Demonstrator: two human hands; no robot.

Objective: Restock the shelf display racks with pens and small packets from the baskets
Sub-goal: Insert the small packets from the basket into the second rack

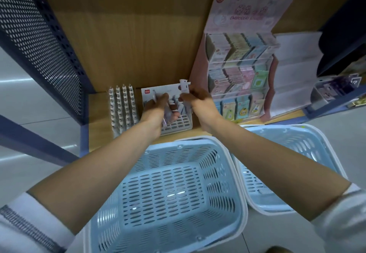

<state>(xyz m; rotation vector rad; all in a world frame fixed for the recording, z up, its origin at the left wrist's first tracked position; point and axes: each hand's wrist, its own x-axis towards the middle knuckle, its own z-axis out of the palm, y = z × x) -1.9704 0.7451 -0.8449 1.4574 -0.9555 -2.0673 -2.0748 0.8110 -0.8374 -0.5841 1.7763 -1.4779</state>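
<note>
head view: looks down past both forearms at a wooden shelf (pixel 99 112) and two baskets in front of it.
left hand (pixel 156 110): fingers are curled round a small bundle of pens (pixel 166 117), held just over the white slotted rack.
right hand (pixel 198 99): fingertips pinch a single white pen (pixel 184 85), top end up, above the back of the same rack.
white slotted rack (pixel 178 124): stands on the shelf with a printed card (pixel 156 92) at its back; a few pens stand in the rear slots, though blur hides how many.
pen tray (pixel 123 106): just left of the rack, with four rows of pale pens.
packet display (pixel 237 78): pink tiered stand right of the rack, its three tiers packed with pastel packets.
near basket (pixel 172 189): light blue, below the hands, with its slotted floor in full view.
far basket (pixel 293 139): light blue, beside the near basket on its right; the right forearm crosses it and its contents cannot be made out.
</note>
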